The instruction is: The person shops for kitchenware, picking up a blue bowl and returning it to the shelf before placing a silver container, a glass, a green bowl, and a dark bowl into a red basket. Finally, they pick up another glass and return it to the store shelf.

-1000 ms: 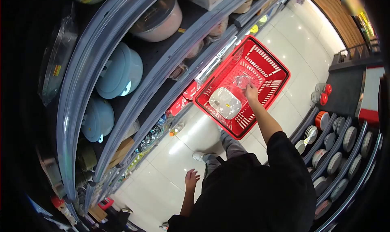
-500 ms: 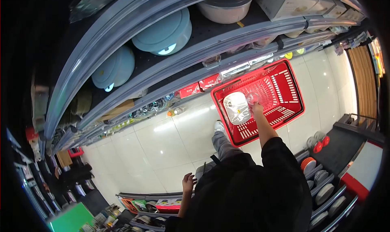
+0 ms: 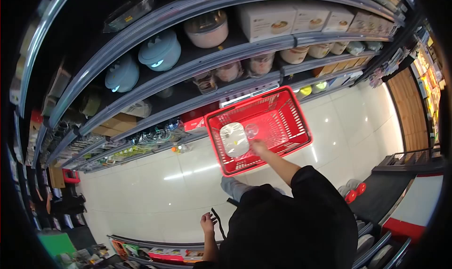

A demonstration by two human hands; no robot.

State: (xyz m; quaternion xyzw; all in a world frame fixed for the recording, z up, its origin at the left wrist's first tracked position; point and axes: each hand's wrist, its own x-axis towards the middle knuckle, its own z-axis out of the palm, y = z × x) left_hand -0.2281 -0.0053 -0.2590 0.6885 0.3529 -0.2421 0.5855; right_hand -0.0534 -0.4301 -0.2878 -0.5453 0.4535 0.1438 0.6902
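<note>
My right hand (image 3: 258, 147) reaches over a red shopping basket (image 3: 297, 97) with its fingers closed on a clear round glass (image 3: 252, 130); its exact shape is hard to make out. Just left of the glass, inside the basket, lies a white rounded-square tray (image 3: 234, 139) in shiny wrapping. My left hand (image 3: 207, 222) hangs low at my side, fingers loosely bent and apart, with nothing in it. A black strap (image 3: 219, 223) dangles beside that hand.
Shelves ahead carry light blue lidded pots (image 3: 160, 51), a pink pot (image 3: 206, 29) and white boxes (image 3: 267, 21). Small bottles (image 3: 181, 149) stand at the shelf's foot. Behind me are a low shelf (image 3: 162, 256) and red-ended items (image 3: 351, 195) on the right.
In the view, the basket, tray and right hand have shifted left and down as my head moved, and more of the shelves shows. The right hand still holds the glass.
</note>
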